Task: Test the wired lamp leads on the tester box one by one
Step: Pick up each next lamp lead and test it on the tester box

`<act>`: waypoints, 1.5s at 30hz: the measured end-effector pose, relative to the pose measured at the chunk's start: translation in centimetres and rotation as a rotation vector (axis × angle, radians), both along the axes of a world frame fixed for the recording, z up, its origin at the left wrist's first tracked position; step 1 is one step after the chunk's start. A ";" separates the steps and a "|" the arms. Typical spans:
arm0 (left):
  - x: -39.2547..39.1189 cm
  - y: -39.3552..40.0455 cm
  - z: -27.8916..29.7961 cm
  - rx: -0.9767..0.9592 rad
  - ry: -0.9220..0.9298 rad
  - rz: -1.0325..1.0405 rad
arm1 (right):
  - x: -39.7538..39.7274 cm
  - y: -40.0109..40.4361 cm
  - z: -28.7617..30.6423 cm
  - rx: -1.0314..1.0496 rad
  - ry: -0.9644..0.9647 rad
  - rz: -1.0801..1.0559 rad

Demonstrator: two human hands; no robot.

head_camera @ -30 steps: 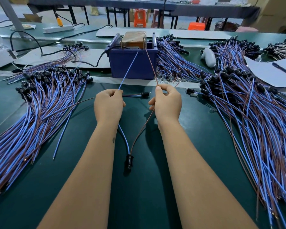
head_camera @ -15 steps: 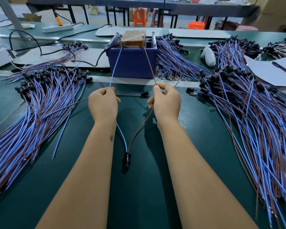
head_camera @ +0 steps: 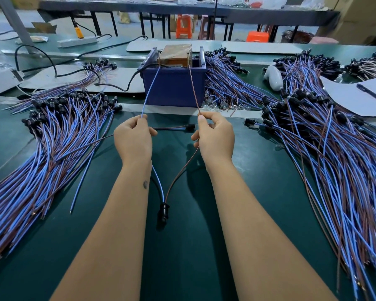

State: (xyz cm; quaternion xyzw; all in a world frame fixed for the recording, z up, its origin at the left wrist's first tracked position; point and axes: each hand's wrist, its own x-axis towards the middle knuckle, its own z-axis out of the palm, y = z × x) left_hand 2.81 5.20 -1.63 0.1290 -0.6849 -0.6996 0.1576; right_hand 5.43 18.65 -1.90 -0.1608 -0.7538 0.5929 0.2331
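Now on the tester: one lamp lead, both wires raised to the box

Both hands work a single lamp lead at the middle of the green table. The left hand (head_camera: 133,137) has its fingers curled round the blue wire (head_camera: 150,90), thumb and forefinger pinching it; the right hand (head_camera: 215,135) pinches the brown wire (head_camera: 194,90) in the same way. Each wire runs up from the fingers to the top of the tester box (head_camera: 175,53), a brown block standing in a dark blue bin (head_camera: 174,88) at the far edge of the table. Whether the bare ends touch the box's contacts cannot be told. Behind the hands the two wires fall between the forearms and meet at a black lamp socket (head_camera: 163,211) lying on the table near the front edge. A second lead (head_camera: 190,126) lies flat between the two hands. Heaps of blue and brown leads fill the left side (head_camera: 52,140) and the right side (head_camera: 334,153) of the table. A black cable (head_camera: 126,83) runs into the bin from the left
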 end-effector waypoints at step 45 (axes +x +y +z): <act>-0.6 -0.3 -0.2 -0.017 0.058 0.112 | -0.5 0.3 -0.5 -0.100 0.059 -0.043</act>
